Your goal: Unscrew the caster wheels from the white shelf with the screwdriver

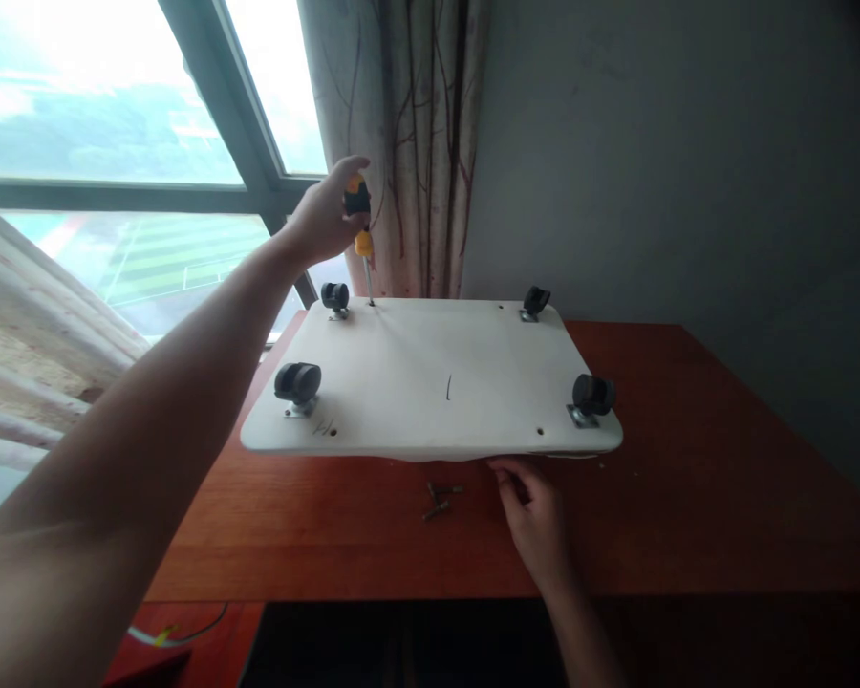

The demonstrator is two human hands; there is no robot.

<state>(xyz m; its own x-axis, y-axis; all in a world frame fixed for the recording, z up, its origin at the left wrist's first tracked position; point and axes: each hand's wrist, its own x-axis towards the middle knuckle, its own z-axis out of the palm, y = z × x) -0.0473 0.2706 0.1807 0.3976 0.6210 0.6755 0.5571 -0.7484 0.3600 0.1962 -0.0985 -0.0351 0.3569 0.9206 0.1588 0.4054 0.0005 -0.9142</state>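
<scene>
My left hand is wrapped around the yellow and black handle of a screwdriver. The screwdriver stands nearly upright, its tip at a hole near the far left edge of a white board. Four-cornered and rounded, the board lies flat with a black caster on a metal plate near each corner. My right hand is closed at the board's near edge, thumb and index finger gripping it; the fingertips are partly hidden there. Several loose screws lie on the table left of this hand.
The reddish wooden table carries the board. Behind it hang a patterned curtain and a grey wall. A window is on the left, with another curtain below it. A cable shows at lower left.
</scene>
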